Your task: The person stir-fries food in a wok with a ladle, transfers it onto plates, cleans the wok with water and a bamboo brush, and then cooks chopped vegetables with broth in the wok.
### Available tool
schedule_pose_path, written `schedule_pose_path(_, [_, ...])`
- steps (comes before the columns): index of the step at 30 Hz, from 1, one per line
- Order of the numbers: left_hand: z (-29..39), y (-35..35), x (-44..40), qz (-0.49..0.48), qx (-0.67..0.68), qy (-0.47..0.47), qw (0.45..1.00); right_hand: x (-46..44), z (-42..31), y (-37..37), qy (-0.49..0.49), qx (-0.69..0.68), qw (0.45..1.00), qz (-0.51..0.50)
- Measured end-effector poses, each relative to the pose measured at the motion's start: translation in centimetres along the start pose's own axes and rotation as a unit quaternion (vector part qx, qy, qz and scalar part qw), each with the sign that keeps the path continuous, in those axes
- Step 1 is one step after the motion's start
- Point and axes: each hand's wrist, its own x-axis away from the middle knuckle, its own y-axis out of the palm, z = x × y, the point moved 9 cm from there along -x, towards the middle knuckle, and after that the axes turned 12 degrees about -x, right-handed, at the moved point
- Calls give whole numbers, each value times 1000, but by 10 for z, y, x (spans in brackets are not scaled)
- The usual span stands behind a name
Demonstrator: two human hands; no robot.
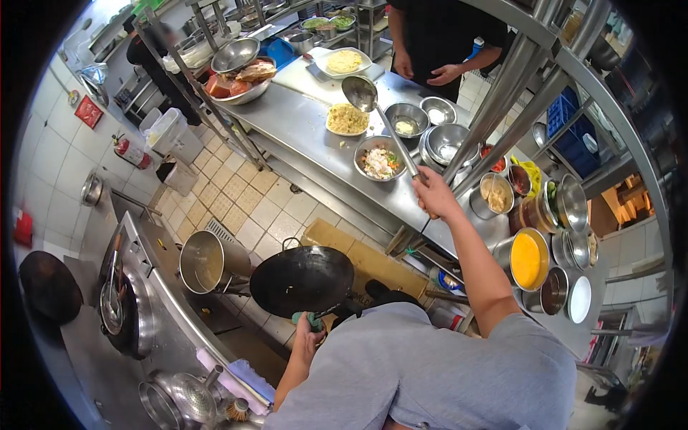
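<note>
Sitting beyond the right hand [433,192], which is gripping a ladle [392,135], are finished-looking rice [348,120] and seemingly uncooked mix [380,162], while the left hand [306,337] is clutching a near-bare wok [302,281].

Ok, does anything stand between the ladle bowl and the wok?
Nothing visible seems to block them. In this view the line from ladle bowl to wok crosses yellow food and the steel counter; height clearance is unclear.

I stand between a long steel counter [297,115] and a second steel counter [72,355] on my left, with a white tiled wall [61,143] bearing a red sign [89,112], a beige tiled floor [233,188], a yellowish mat [376,266] and metal posts [494,107] on my right.
</note>
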Motion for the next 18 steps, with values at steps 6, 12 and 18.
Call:
schedule_pose_path(6, [-24, 24, 45, 40, 72, 33, 996, 2, 18, -2, 37, -151, 986, -56])
schedule_pose_path(12, [-51, 38, 120, -16, 137, 97, 986, 11, 23, 25, 88, -308, 938, -129])
schedule_pose_path(18, [-82, 29, 221, -201, 278, 146, 928, 74, 12, 124, 315, -521, 730, -309])
